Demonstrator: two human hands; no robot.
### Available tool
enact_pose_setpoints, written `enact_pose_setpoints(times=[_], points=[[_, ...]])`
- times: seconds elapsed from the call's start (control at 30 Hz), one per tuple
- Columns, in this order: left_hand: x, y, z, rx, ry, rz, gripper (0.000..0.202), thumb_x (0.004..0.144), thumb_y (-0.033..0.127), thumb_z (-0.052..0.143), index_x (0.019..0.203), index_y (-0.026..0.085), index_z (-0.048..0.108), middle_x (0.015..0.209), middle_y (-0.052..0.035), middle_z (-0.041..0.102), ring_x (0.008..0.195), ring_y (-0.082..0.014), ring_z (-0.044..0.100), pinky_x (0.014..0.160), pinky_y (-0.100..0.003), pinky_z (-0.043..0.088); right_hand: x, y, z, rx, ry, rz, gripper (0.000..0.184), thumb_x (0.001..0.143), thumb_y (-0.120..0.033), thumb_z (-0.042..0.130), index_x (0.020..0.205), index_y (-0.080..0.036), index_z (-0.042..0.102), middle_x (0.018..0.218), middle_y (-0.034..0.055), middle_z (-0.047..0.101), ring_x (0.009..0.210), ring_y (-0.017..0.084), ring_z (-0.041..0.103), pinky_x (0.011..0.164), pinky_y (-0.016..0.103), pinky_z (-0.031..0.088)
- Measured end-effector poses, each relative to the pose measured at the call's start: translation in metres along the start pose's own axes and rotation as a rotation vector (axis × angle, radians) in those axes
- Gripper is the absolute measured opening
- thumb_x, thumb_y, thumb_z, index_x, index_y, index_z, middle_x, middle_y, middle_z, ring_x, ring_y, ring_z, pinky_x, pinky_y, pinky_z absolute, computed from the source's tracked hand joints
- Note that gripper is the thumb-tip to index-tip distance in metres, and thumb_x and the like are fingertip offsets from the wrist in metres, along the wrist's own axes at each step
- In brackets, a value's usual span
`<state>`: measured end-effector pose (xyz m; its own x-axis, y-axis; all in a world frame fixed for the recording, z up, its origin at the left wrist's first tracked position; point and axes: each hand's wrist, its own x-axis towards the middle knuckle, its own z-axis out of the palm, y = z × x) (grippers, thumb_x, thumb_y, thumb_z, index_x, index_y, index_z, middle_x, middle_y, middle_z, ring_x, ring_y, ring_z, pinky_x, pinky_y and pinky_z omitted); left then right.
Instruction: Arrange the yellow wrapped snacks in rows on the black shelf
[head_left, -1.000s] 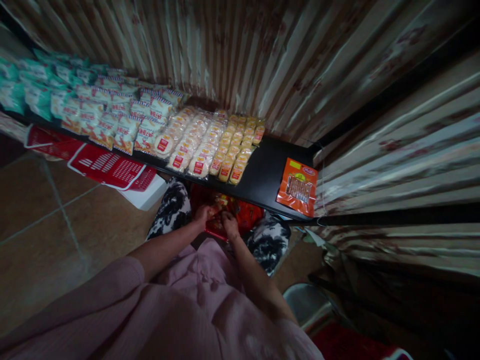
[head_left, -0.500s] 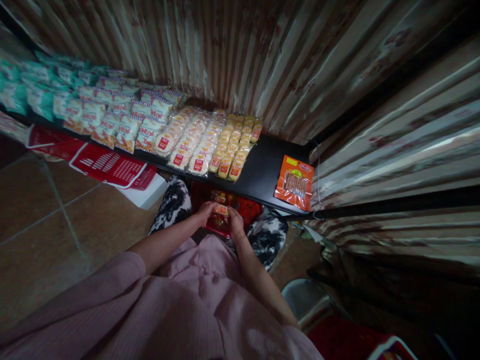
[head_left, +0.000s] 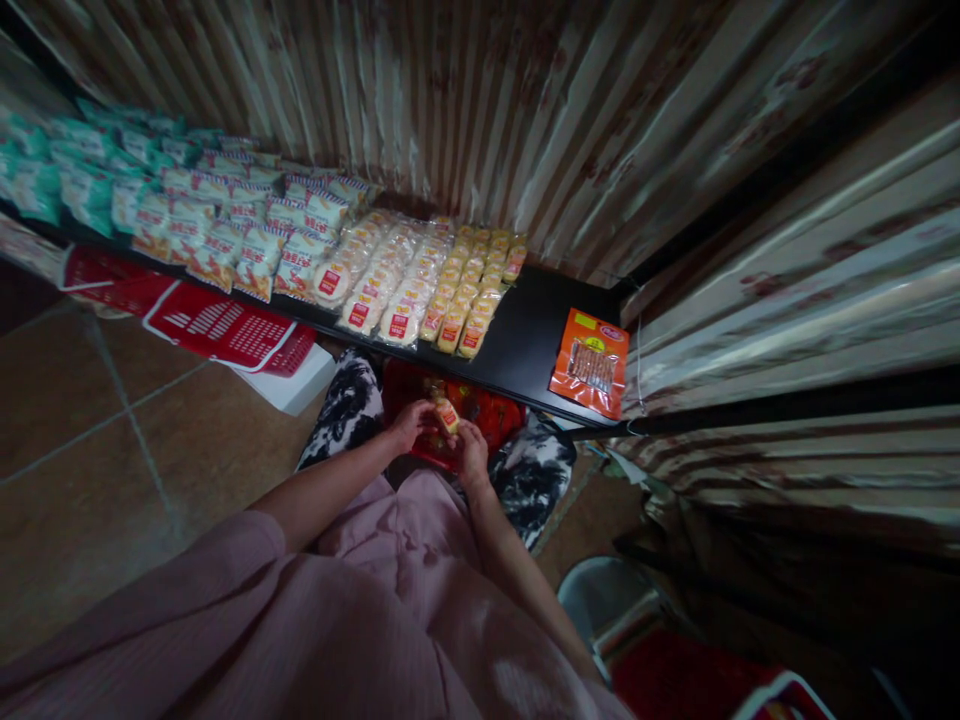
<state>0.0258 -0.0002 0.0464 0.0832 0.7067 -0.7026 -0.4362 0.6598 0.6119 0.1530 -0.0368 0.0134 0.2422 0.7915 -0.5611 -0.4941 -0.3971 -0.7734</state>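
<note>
Both my hands meet over a red basket (head_left: 487,412) of snack packets that rests on my lap. My left hand (head_left: 410,422) is closed on a small yellow and red snack packet (head_left: 447,415), lifted just above the basket. My right hand (head_left: 472,451) is closed on the same packet's lower end, fingers curled. Right in front of my hands runs a black shelf (head_left: 525,350), with rows of small yellow packets (head_left: 469,290) and round wafer packets (head_left: 382,285) laid out on it.
An orange flat packet (head_left: 591,362) lies alone at the shelf's right end. White-red packets (head_left: 247,235) and teal packets (head_left: 67,170) fill the left. Red baskets (head_left: 225,335) and a white box (head_left: 289,385) sit on the tiled floor. Corrugated metal walls close in behind and right.
My hands have risen slightly out of the basket, and a small packet now shows upright between them. The view has shifted a little.
</note>
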Motion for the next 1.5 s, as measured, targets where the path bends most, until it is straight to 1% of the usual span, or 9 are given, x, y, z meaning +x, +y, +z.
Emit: enact_pose_setpoints(times=[0.2,0.37,0.53,0.73,0.93,1.0,1.17,1.3,1.5], points=[[-0.001,-0.002,-0.001,0.042,0.006,0.023,0.015,0.069,0.016,0.065,0.084,0.017,0.064,0.076,-0.0021,0.067,0.063,-0.0109,0.06,0.057,-0.021,0.045,-0.009,-0.003,0.003,-0.032,-0.017,0.001,0.029,0.055,-0.033,0.072,0.078,-0.021,0.061,0.061,-0.007,0.058,0.053,0.006,0.05,0.052,0.018,0.04],[0.001,-0.005,-0.001,0.004,0.076,0.037,0.01,0.071,0.014,0.066,0.079,0.015,0.061,0.072,-0.0023,0.065,0.062,-0.0104,0.059,0.057,-0.02,0.045,-0.013,-0.005,0.004,-0.085,-0.067,-0.036,0.029,0.057,-0.035,0.072,0.08,-0.022,0.06,0.069,-0.0057,0.062,0.06,0.009,0.055,0.057,0.02,0.043],[0.003,-0.008,0.0,-0.051,0.118,0.052,0.014,0.069,0.014,0.07,0.075,0.015,0.057,0.071,-0.0014,0.063,0.063,-0.0097,0.059,0.059,-0.02,0.046,-0.014,-0.003,0.005,-0.128,-0.115,-0.103,0.032,0.057,-0.038,0.073,0.08,-0.023,0.057,0.071,-0.0051,0.061,0.064,0.011,0.055,0.058,0.021,0.043],[-0.003,-0.004,0.005,-0.093,0.08,0.077,0.012,0.069,0.011,0.066,0.067,0.014,0.055,0.068,-0.0006,0.06,0.065,-0.0093,0.058,0.062,-0.021,0.047,-0.014,-0.001,0.006,-0.155,-0.166,-0.165,0.032,0.058,-0.038,0.074,0.08,-0.022,0.057,0.073,-0.0048,0.06,0.065,0.011,0.053,0.062,0.022,0.043],[-0.006,-0.004,0.007,-0.104,0.014,0.101,0.008,0.066,0.011,0.066,0.069,0.014,0.059,0.072,-0.0011,0.062,0.07,-0.0106,0.059,0.068,-0.022,0.047,-0.015,0.001,0.004,-0.197,-0.156,-0.199,0.031,0.061,-0.038,0.072,0.084,-0.022,0.059,0.074,-0.0041,0.06,0.066,0.011,0.052,0.062,0.022,0.043],[-0.004,-0.006,0.006,-0.08,0.007,0.098,0.008,0.066,0.013,0.066,0.07,0.014,0.059,0.072,-0.0012,0.063,0.071,-0.011,0.059,0.069,-0.023,0.046,-0.015,0.001,0.003,-0.229,-0.143,-0.218,0.029,0.061,-0.039,0.073,0.083,-0.022,0.062,0.078,-0.002,0.063,0.073,0.014,0.056,0.067,0.023,0.045],[-0.001,-0.01,0.003,-0.064,0.041,0.055,0.006,0.068,0.013,0.063,0.072,0.016,0.06,0.071,-0.0014,0.064,0.067,-0.0119,0.059,0.066,-0.023,0.045,-0.014,-0.001,0.002,-0.262,-0.114,-0.278,0.022,0.062,-0.039,0.072,0.072,-0.02,0.068,0.104,0.0044,0.065,0.101,0.02,0.056,0.084,0.028,0.045],[0.001,-0.01,0.002,-0.141,0.054,-0.031,0.009,0.069,0.008,0.057,0.073,0.015,0.06,0.068,-0.0026,0.063,0.062,-0.0125,0.059,0.063,-0.023,0.046,-0.015,-0.003,0.002,-0.22,-0.097,-0.24,0.022,0.066,-0.04,0.068,0.067,-0.019,0.068,0.113,0.0058,0.063,0.104,0.02,0.056,0.087,0.029,0.046],[0.003,-0.012,0.001,-0.227,0.076,-0.093,0.013,0.068,0.007,0.049,0.073,0.014,0.058,0.068,-0.004,0.063,0.063,-0.0141,0.06,0.065,-0.027,0.051,-0.016,-0.008,0.003,-0.015,-0.112,-0.099,0.025,0.065,-0.041,0.068,0.081,-0.022,0.066,0.103,0.0026,0.067,0.1,0.02,0.059,0.079,0.031,0.053]])
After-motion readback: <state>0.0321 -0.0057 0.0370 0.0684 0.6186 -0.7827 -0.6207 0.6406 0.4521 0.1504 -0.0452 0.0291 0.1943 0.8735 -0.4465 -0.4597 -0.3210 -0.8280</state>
